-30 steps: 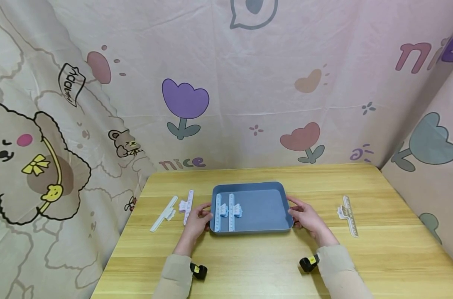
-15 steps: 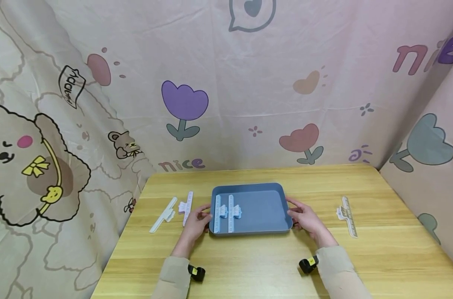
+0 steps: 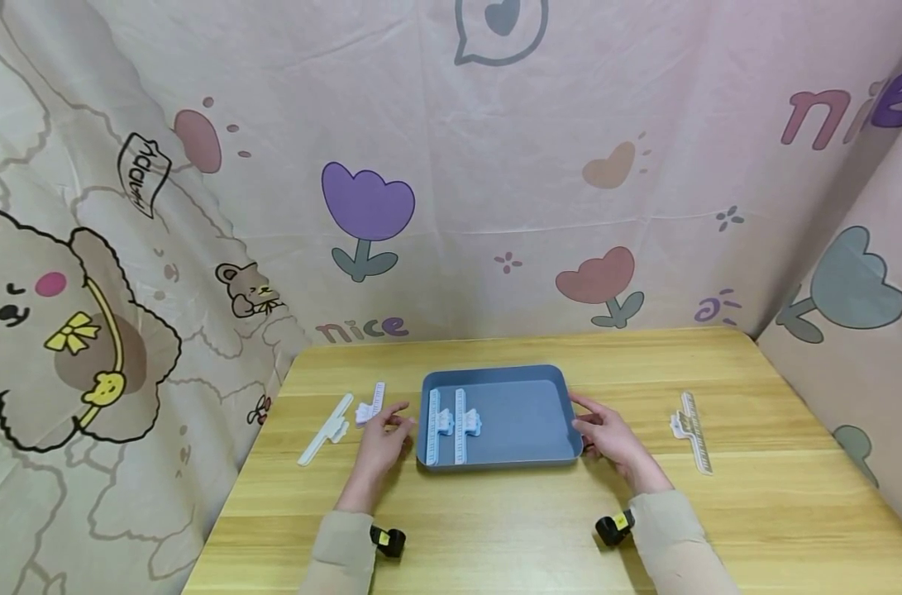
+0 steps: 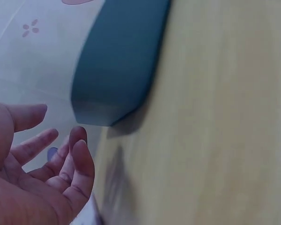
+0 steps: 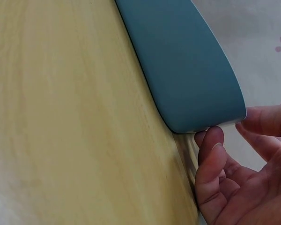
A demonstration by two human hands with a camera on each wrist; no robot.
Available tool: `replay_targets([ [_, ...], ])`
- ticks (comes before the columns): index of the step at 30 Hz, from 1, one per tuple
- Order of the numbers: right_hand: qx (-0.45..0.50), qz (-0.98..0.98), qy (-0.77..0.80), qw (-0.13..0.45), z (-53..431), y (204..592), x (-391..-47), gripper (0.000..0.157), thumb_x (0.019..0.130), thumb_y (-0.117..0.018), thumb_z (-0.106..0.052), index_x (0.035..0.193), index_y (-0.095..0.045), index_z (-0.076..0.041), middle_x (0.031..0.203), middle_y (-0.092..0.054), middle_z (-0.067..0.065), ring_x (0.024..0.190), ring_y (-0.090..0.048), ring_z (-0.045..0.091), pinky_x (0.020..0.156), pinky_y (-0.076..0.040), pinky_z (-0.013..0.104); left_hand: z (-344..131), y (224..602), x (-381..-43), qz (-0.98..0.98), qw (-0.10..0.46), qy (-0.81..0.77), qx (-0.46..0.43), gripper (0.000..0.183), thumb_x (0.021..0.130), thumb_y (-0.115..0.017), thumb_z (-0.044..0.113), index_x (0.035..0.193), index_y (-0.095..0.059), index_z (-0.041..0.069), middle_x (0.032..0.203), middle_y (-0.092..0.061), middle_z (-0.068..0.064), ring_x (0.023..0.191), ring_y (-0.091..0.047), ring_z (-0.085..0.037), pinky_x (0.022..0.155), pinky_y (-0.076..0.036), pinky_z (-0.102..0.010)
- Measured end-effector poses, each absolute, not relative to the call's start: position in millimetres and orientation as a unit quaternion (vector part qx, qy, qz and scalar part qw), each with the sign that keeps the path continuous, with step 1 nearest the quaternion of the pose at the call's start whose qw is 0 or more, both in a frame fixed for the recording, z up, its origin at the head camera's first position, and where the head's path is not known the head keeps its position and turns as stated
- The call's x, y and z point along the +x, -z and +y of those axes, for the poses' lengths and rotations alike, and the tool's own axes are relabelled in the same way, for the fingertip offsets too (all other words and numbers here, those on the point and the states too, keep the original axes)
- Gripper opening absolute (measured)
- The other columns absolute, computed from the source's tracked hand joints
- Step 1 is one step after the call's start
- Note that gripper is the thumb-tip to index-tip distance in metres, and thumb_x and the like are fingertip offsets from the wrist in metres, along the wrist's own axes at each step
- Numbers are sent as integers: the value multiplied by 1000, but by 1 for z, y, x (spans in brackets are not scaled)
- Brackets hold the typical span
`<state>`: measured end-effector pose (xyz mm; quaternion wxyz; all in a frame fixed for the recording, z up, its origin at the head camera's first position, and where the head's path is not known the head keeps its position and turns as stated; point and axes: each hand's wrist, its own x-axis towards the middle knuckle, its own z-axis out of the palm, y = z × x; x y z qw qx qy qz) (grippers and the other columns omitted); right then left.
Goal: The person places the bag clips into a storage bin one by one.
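A blue-grey tray (image 3: 527, 420) lies on the table with two light-blue ruler clips (image 3: 433, 426) side by side at its left end. My left hand (image 3: 380, 445) is just left of the tray, apart from it, its fingers loosely bent around nothing; the left wrist view shows a gap to the tray's corner (image 4: 110, 70). On the right side, my right hand (image 3: 613, 436) holds the tray's edge, with thumb at the rim and fingers against the outer wall (image 5: 196, 75). A pale purple ruler clip (image 3: 377, 401) is partly hidden behind my left hand.
A white clip (image 3: 327, 430) lies slanted at the table's left. Far to the right is a clear ruler clip (image 3: 693, 434) with a white grip. A printed curtain (image 3: 480, 289) hangs behind the wooden table (image 3: 495, 529).
My left hand has let go of the tray's left edge and shifted slightly left, covering more of the purple clip. The right hand and the tray stay in place.
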<state>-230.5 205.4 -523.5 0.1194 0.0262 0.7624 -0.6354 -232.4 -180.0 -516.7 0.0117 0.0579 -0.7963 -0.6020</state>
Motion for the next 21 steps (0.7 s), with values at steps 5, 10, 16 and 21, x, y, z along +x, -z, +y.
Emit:
replay_targets([
  [5,23,764,635,115,206,526,-231,55,99,-53,-6,152,-38,-11,131,-48,30,71,-52,22,49,-45,31,-184,511,-234,-808,33,585,63,44,93,-64,6,135,-54,-2,105,-55,-17,78,-66,-31,62,-54,-32],
  [10,20,765,634,110,206,528,-231,55,99,-54,-6,151,-38,-10,129,-49,30,71,-53,23,49,-45,31,-195,510,-235,-824,67,558,75,46,89,-63,2,134,-53,-4,110,-54,-23,79,-66,-31,61,-52,-24],
  [16,22,766,633,111,207,527,-231,55,99,-54,-7,151,-38,-10,130,-48,30,72,-52,23,49,-45,31,-215,507,-233,-837,91,531,98,50,88,-63,0,136,-50,-6,115,-50,-26,83,-62,-27,57,-51,-20],
  [21,24,764,634,116,207,526,-231,55,99,-53,-7,152,-37,-11,131,-47,30,71,-52,22,50,-45,31,-228,503,-228,-856,83,497,118,55,89,-64,6,141,-46,-3,124,-48,-27,101,-52,-36,77,-49,-36],
])
